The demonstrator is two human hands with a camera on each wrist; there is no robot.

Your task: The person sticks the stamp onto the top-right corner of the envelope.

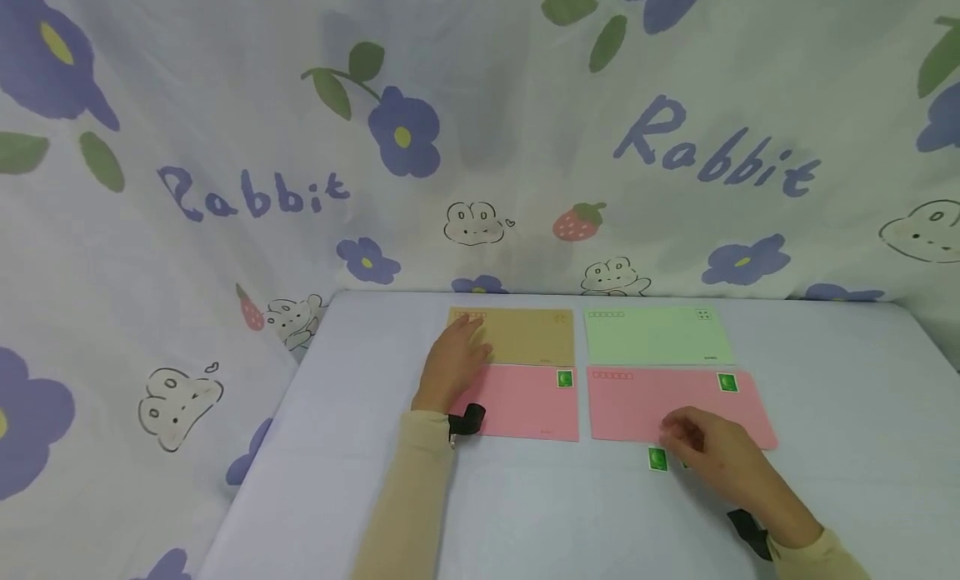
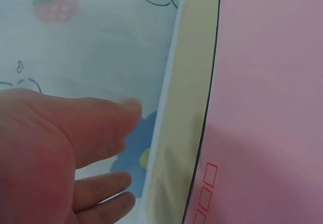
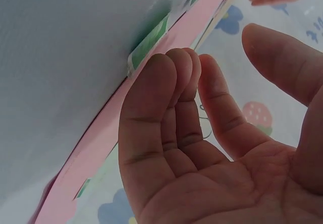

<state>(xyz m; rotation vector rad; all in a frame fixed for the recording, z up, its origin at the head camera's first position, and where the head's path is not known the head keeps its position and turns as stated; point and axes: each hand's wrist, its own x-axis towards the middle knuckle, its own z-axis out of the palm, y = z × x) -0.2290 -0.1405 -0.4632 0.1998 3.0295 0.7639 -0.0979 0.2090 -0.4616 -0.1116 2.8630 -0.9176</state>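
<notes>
Loose stamp (image 1: 657, 459) lies just in front of the right pink envelope (image 1: 637, 405)

We see the loose stamp as a small, bright green rectangle with a white border, flat on the white table (image 1: 525, 505). Its slightly longer axis runs toward and away from the person. A sliver of a second stamp (image 1: 685, 463) shows beside it, mostly hidden by the right hand (image 1: 720, 457), whose fingers curve loosely, thumb apart, with nothing visible between them.

The right pink envelope and left pink envelope (image 1: 528, 409) each carry a white-edged green stamp at the far right corner. Behind them lie the tan envelope (image 1: 525, 337) and mint-green envelope (image 1: 656, 337), each with a printed square in that corner. All four long axes run left to right, postcode boxes toward the far left.

Our left hand (image 1: 453, 363) is relaxed, fingers extended over the tan envelope's left end; we cannot tell whether they touch it.
</notes>
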